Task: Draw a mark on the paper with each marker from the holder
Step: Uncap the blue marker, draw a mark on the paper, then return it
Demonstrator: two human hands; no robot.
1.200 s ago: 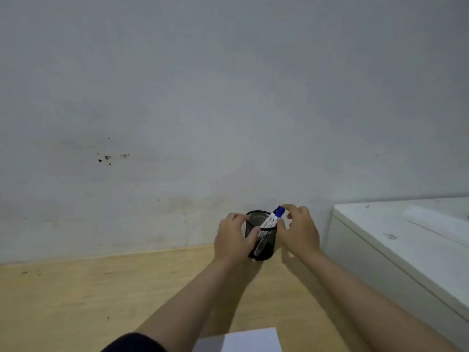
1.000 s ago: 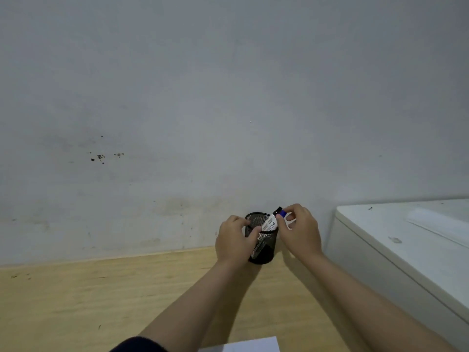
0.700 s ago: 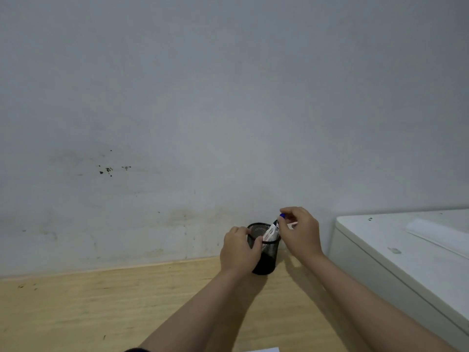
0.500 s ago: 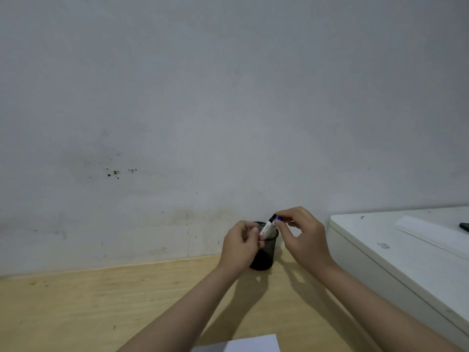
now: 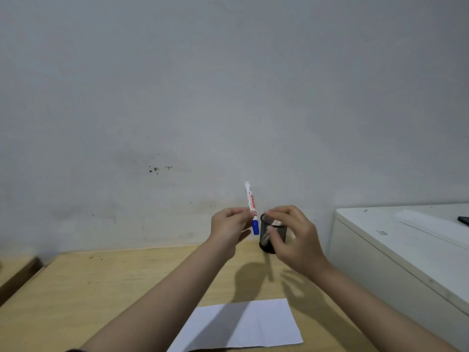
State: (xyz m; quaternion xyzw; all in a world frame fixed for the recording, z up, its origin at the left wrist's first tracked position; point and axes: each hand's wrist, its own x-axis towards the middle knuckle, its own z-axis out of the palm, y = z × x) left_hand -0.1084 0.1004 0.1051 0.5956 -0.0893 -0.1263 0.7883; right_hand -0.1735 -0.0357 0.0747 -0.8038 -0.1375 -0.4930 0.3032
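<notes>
My left hand [image 5: 229, 228] is shut on a white marker [image 5: 250, 199] with red print and a blue cap. The marker stands nearly upright with the cap end down, just left of the black mesh holder [image 5: 278, 238]. The holder stands on the wooden table near the wall, and something pale shows through its mesh. My right hand [image 5: 295, 240] hovers in front of and over the holder with its fingers apart and nothing in them, hiding part of the holder. A white sheet of paper [image 5: 256, 326] lies flat at the near edge of the table between my forearms.
A white cabinet [image 5: 396, 252] stands right beside the table and higher than it, with a dark object [image 5: 464, 221] at its far right. The grey wall rises directly behind the holder. The table's left edge [image 5: 33, 278] drops off, with another wooden surface beyond.
The marker has come out of the holder and now sits in my left hand, raised, cap end down. My right hand has let go of it and spread. The paper shows more.
</notes>
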